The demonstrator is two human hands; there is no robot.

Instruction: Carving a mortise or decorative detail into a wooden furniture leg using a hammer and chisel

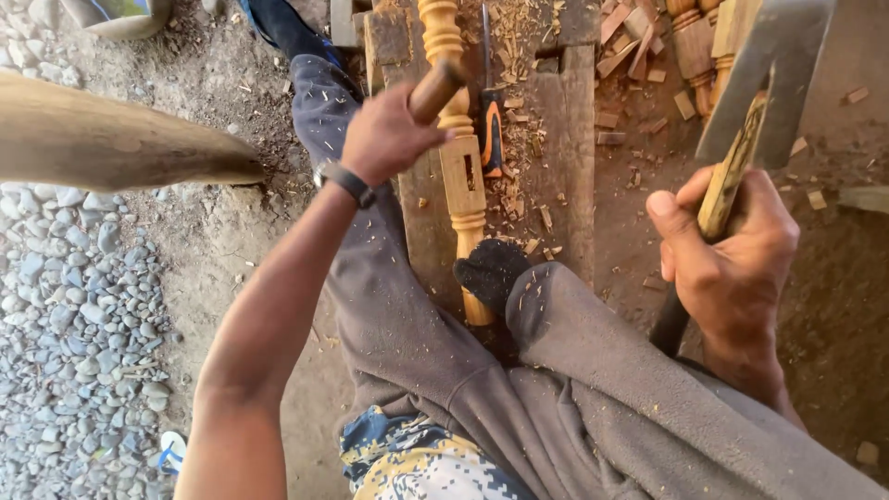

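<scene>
A turned pale wooden spindle (463, 176) with a rectangular mortise lies lengthwise on a dark plank (565, 157), and my dark-socked foot (491, 270) rests on its near end. My left hand (384, 134) grips a brown wooden chisel handle (435, 88) set upright over the spindle, just above the mortise. My right hand (732, 250) is raised to the right, closed around the wooden handle of a hatchet (773, 74) whose grey metal head is up near the top edge. My grey trouser legs fill the lower middle.
An orange-handled tool (490, 130) lies on the plank beside the spindle. Wood chips litter the plank. More turned spindles and offcuts (690, 46) lie at the top right. A thick log (102, 139) juts in from the left over grey gravel (74, 315).
</scene>
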